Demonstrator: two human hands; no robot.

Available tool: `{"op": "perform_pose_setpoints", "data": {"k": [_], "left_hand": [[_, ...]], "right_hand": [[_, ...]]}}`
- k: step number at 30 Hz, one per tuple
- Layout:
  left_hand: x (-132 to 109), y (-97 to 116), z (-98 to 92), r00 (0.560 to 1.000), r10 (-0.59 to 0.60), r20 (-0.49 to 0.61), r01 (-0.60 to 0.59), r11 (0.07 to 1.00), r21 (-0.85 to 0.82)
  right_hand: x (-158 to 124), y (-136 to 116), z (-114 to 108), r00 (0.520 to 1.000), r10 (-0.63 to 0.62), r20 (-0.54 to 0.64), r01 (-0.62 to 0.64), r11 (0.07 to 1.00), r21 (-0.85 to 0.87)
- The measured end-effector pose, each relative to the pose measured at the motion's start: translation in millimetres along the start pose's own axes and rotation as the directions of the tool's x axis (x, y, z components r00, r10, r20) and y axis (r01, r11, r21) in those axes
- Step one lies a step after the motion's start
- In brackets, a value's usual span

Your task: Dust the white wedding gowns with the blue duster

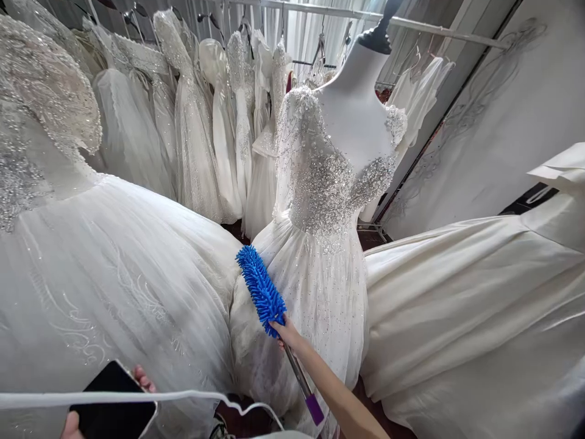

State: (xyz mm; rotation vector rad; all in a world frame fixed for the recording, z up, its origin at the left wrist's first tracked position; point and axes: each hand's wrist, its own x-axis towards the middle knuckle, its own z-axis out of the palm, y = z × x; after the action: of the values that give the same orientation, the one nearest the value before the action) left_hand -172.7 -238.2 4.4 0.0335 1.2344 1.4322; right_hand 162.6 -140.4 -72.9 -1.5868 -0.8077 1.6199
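Note:
My right hand (287,334) is closed around a duster at the lower end of its blue chenille head (261,286). The duster's metal handle (297,371) slants down to the right and ends in a purple grip (314,409). Behind the duster is the skirt of a beaded white gown (326,274) on a white mannequin (356,103). At the lower left, my left hand (145,379) holds a dark-screened phone (114,408), thumb on one side and fingertips on the other. A white cable (183,395) crosses in front of the phone.
A wide white gown (137,262) fills the left side. Another satin gown (457,292) spreads across the right. Several white dresses (196,134) hang behind from a metal rail (411,23). A pale wall (503,128) stands at the right.

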Motion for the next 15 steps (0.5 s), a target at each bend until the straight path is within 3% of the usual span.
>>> {"op": "perform_pose_setpoints", "data": {"k": [2,4,7,11,15], "left_hand": [[3.8,6.0,8.9,0.998,0.003,-0.056,-0.005,0.999,-0.04],[9.9,9.6,10.4,0.999,0.001,-0.038,-0.002,0.999,-0.041],[18.2,8.7,-2.8,1.0,0.021,0.021,-0.022,0.999,0.026],[25.3,4.1,-23.5,0.999,0.007,0.033,-0.011,0.993,0.118],[29.4,4.4,-16.2,0.997,0.019,-0.078,-0.011,0.994,0.109]], "right_hand": [[-3.3,-7.7,2.5,1.0,-0.023,-0.011,0.023,1.0,-0.008],[-6.7,-18.2,4.1,0.997,-0.07,-0.032,0.07,0.997,-0.016],[-10.3,-35.9,1.9,0.989,-0.133,-0.066,0.133,0.991,-0.007],[-14.2,-51.9,-8.8,0.987,-0.118,-0.105,0.124,0.991,0.054],[-15.3,-51.0,-15.6,0.987,-0.115,-0.111,0.122,0.991,0.059]]}}
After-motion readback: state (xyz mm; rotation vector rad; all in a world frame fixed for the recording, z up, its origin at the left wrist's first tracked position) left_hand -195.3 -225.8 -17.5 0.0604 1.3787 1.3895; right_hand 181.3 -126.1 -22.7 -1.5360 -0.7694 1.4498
